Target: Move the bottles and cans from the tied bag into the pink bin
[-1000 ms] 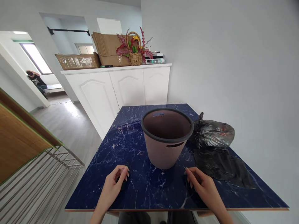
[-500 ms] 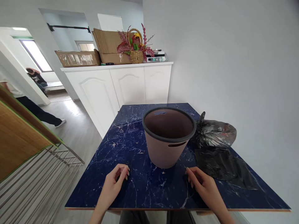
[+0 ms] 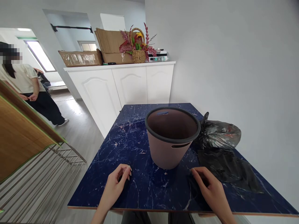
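Note:
A brown plastic bin (image 3: 171, 146) with a dark rim stands upright and empty on the dark blue marbled table (image 3: 130, 143). My left hand (image 3: 115, 185) rests on the table in front of the bin to its left, fingers curled loosely with nothing in them. My right hand (image 3: 210, 189) rests on the table in front of the bin to its right, fingers bent down, holding nothing. A tied, filled black bag (image 3: 219, 133) lies right of the bin, and a flat black bag (image 3: 231, 169) lies in front of it, just beside my right hand.
White cabinets (image 3: 121, 87) stand behind the table, carrying cardboard boxes (image 3: 80, 58) and a flower basket (image 3: 138, 49). A person (image 3: 28, 90) in a light shirt stands at the left. A metal rack (image 3: 39, 183) and wooden board (image 3: 18, 137) are at my left.
A person has walked into view at the left. The view has shifted a little, and both of my hands stay resting on the table.

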Action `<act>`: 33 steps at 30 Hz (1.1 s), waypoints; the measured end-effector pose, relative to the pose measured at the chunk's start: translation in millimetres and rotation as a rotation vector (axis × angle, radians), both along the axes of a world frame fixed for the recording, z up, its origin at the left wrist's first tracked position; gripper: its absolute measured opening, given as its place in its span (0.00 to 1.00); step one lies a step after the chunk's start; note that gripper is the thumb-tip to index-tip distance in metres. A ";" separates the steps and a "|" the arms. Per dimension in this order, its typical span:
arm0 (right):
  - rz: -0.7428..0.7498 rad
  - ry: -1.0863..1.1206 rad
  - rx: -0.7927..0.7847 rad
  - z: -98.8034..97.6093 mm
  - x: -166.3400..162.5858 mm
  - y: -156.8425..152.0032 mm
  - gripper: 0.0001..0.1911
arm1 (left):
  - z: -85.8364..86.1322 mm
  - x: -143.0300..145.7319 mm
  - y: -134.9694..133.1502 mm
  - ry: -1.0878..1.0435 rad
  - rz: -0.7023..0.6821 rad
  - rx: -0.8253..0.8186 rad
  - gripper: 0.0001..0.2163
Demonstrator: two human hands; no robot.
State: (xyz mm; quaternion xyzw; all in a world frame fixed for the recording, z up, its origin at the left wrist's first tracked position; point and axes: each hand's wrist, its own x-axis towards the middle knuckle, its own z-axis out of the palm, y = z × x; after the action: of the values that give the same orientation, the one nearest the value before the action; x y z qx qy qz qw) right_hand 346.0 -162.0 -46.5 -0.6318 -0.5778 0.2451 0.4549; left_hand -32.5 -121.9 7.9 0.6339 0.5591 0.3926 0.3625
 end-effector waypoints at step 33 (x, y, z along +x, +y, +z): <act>-0.364 -0.201 -0.055 23.2 25.3 -59.2 0.25 | 6.7 4.6 -0.8 0.037 0.028 -0.006 0.19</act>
State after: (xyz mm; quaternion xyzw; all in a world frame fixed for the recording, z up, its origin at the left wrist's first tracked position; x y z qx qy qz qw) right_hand 371.3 -221.1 -23.3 -0.7591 -0.4898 0.1105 0.4143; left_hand -27.9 -122.8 14.6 0.6321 0.5758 0.3842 0.3482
